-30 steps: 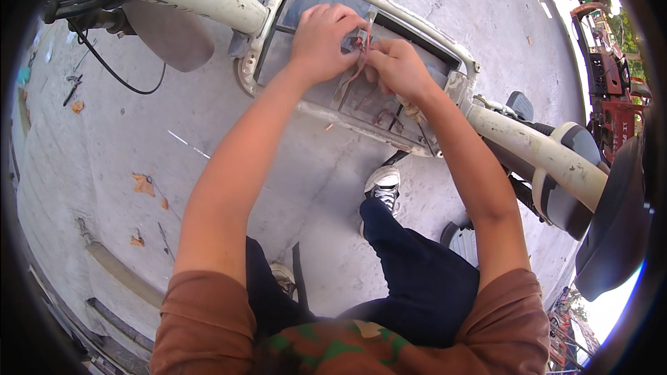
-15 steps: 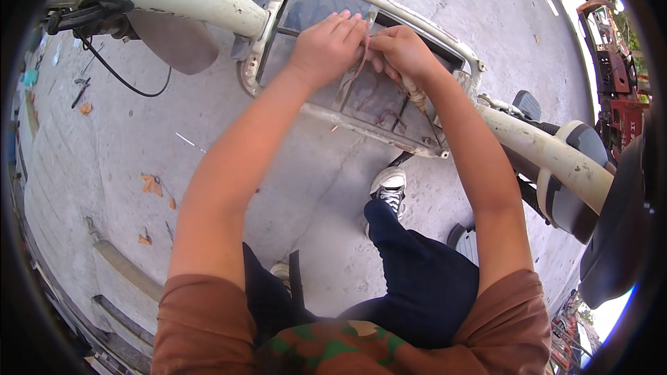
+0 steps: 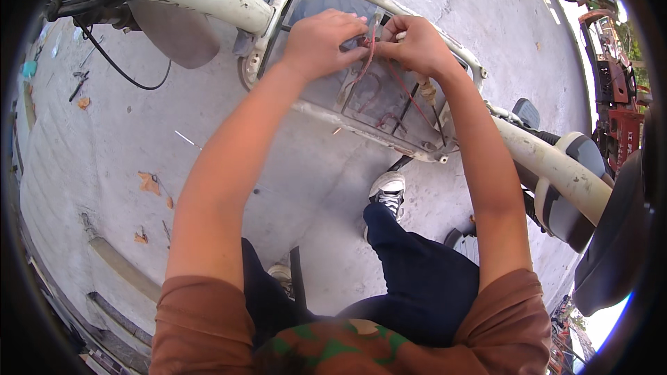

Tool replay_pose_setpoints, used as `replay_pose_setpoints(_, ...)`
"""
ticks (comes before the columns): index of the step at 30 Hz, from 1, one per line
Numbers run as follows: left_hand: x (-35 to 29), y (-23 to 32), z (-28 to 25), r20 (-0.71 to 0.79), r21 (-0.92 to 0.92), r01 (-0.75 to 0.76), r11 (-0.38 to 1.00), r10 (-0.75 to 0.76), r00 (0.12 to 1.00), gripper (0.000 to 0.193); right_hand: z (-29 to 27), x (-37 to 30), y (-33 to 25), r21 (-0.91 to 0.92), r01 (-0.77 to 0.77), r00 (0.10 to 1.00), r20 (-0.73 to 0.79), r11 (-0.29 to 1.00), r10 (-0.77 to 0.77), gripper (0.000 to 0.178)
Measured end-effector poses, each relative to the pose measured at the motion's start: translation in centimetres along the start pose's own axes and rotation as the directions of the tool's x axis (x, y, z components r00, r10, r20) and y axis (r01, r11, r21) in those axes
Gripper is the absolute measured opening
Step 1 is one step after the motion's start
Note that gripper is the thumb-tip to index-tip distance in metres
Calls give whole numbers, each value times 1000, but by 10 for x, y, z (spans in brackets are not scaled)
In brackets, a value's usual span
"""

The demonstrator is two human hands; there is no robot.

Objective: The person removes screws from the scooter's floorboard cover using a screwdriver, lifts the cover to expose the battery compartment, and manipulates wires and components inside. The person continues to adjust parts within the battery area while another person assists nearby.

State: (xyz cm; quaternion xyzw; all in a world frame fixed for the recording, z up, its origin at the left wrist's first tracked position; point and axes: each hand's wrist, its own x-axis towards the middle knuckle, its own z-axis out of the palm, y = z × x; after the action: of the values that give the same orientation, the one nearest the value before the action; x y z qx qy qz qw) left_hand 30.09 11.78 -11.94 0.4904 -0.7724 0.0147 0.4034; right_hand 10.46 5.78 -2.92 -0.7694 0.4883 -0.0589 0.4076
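Both hands meet over the pale metal footboard frame (image 3: 333,121) of a two-wheeled vehicle. My left hand (image 3: 321,43) pinches a red wire (image 3: 369,62) near the frame's crossbar (image 3: 345,90). Just to its right, my right hand (image 3: 422,47) has thumb and fingers closed around the wire's joining part, mostly hidden by the fingers. A thinner red wire (image 3: 410,94) runs down from there to the frame's right side. Under my right wrist hangs a tan wrapped cable bundle (image 3: 427,90). More reddish wire (image 3: 389,120) lies low inside the frame.
The vehicle's pale front tube (image 3: 229,0) rises at upper left, with a brake cable (image 3: 149,87) hanging below. Its rear tube (image 3: 549,160) extends right to a dark seat (image 3: 611,236). Dry leaves (image 3: 149,182) and a dark tool (image 3: 79,87) lie on the concrete. Red vehicles (image 3: 620,125) stand far right.
My hands have drawn slightly apart, so the red wire between them shows more clearly. My right hand has turned, its fingers more curled, and a thin red wire below it now shows.
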Motion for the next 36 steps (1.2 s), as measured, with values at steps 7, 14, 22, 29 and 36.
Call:
replay_pose_setpoints(7,-1,-4,0,-50,-36,130,991,-132,990,47,19,-3,-5,-505,273,927,-90,819,-364,29)
replay_pose_setpoints(14,4,-9,13,-165,287,298,910,-259,951,42,20,1,18,-597,455,816,-18,661,-578,24)
replay_pose_setpoints(22,20,-20,23,-247,220,327,919,-272,930,25,21,4,17,-639,387,856,-19,665,-517,30)
replay_pose_setpoints(29,21,-19,21,-245,222,330,918,-275,930,24,23,4,14,-616,239,932,-71,751,-355,51)
replay_pose_setpoints(36,22,-16,22,-258,238,351,906,-290,922,24,27,0,14,-680,149,926,-158,718,-342,64)
